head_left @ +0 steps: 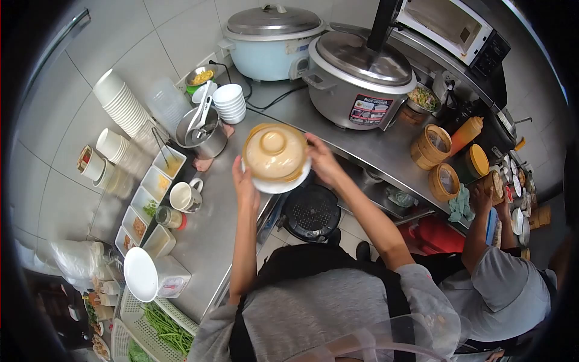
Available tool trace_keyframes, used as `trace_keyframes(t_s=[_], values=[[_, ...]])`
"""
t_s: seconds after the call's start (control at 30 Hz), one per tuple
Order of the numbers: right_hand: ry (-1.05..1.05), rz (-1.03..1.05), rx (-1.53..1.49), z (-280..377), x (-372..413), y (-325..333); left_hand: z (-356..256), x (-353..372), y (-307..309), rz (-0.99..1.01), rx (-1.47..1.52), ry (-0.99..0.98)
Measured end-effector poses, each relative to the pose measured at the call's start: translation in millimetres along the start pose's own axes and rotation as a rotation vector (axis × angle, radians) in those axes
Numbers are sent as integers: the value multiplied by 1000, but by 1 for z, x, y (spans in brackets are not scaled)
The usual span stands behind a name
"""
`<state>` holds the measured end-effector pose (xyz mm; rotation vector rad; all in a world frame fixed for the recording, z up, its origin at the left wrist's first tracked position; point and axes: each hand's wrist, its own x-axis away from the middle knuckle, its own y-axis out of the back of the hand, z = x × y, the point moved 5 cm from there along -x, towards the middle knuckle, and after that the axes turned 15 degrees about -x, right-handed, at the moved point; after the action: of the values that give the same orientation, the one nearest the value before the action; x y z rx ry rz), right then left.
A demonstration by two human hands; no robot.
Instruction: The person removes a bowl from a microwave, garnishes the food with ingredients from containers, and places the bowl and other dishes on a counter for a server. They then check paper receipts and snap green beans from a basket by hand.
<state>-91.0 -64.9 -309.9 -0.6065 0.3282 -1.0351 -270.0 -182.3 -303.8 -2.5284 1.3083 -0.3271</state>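
Observation:
I hold a lidded tan clay pot [273, 152] on a white plate [276, 183] above the steel counter's corner. My left hand [244, 184] grips the plate's left rim. My right hand [321, 160] grips the right side of the plate and pot. The lid sits closed on the pot, so what is inside is hidden.
The steel counter [211, 229] carries condiment tubs [148, 202], a mug [184, 196], stacked bowls [230, 102], a metal pot with tongs [202, 133] and two rice cookers [359, 78]. Bamboo steamers [431, 145] stand to the right. Another person [500, 283] works at my right.

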Motion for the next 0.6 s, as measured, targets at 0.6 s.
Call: trace_keyframes(t_s=[0.6], values=[[1178,65,1509,132,-20,-181,38,-30,135,-151,-193,101]])
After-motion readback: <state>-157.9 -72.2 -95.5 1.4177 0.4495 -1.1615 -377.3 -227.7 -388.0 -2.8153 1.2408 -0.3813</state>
